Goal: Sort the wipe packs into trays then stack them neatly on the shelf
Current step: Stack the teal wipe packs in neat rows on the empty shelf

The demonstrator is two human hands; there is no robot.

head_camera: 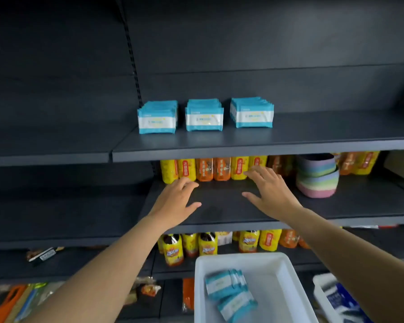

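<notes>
Three rows of blue-and-white wipe packs stand upright on the upper dark shelf (pixel 313 136): a left row (pixel 157 120), a middle row (pixel 204 118) and a right row (pixel 252 114). More wipe packs (pixel 229 292) lie loose in a white tray (pixel 280 283) at the bottom. My left hand (pixel 176 201) and my right hand (pixel 269 190) both reach out with spread fingers over the middle shelf (pixel 222 201), below the stacked packs. Neither hand holds anything.
Yellow and orange bottles (pixel 210 169) line the back of the middle shelf, with pastel woven baskets (pixel 317 178) to the right. More bottles (pixel 173 248) stand on the lower shelf. A second white tray (pixel 322 297) with dark blue packs sits at the bottom right.
</notes>
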